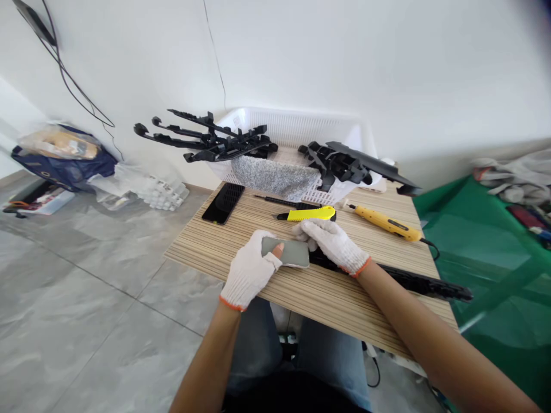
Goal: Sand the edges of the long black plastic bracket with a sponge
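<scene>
Both my hands wear white knit gloves with orange cuffs. My left hand (248,271) and my right hand (333,244) together hold a flat grey rectangular piece (291,253) just above the striped wooden board (241,241). My left thumb tip is bare and presses on the piece's left end. Under my right hand lies a long black plastic strip (424,283) running to the right. A yellow utility knife (310,214) lies just beyond my hands.
A black phone (224,203) lies at the board's far left. A yellow corded tool (387,223) lies at the far right. A white basket (297,137) behind holds black plastic parts and a grey cloth. Clutter sits on the tiled floor at left; green sheeting at right.
</scene>
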A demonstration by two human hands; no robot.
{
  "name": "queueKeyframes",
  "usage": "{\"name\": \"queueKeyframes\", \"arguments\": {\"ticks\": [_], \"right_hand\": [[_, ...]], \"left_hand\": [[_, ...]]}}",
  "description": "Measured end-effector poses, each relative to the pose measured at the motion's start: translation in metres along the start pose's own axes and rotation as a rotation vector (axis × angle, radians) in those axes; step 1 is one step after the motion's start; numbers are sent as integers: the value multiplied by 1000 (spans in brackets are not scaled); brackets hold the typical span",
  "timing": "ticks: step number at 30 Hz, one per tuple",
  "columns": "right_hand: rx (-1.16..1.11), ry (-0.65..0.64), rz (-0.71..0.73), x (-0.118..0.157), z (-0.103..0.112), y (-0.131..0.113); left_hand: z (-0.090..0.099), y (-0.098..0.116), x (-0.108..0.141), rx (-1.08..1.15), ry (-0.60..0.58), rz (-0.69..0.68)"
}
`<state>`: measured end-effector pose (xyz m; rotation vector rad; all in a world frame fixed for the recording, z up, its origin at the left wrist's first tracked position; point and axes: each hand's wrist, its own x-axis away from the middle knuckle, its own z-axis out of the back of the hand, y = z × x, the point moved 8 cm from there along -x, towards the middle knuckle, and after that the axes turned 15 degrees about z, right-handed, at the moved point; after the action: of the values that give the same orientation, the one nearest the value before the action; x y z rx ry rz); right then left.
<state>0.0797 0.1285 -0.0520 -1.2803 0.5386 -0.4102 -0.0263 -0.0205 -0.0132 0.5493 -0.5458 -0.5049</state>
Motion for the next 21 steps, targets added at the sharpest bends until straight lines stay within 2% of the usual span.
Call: {"name": "queueKeyframes", "arguments": {"ticks": [2, 5, 11, 13, 15, 17, 19, 21], "right_hand": [[-9, 2, -22, 1, 1, -1], [-20, 6, -39, 1, 1, -3], [-75, 23, -79, 1, 0, -2], [-77, 26, -76, 0, -1, -2], [-68, 20, -67, -1, -1, -2], [-52, 3, -53, -1, -2, -2], [-40, -14, -43, -1, -2, -2], [-35, -10, -47, 0, -1, -1]], "left_hand": [[3, -11, -1, -21, -5, 21], [18, -28, -3, -19, 8, 47], [66, -75, -16, 7, 197, 172], [74, -79, -19, 135, 191, 165], [71, -71, -19, 323, 134, 124], [58, -48, -14, 428, 76, 29], [38, -19, -5, 340, 53, -96], [11, 0, 1, 156, -1, -95]]}}
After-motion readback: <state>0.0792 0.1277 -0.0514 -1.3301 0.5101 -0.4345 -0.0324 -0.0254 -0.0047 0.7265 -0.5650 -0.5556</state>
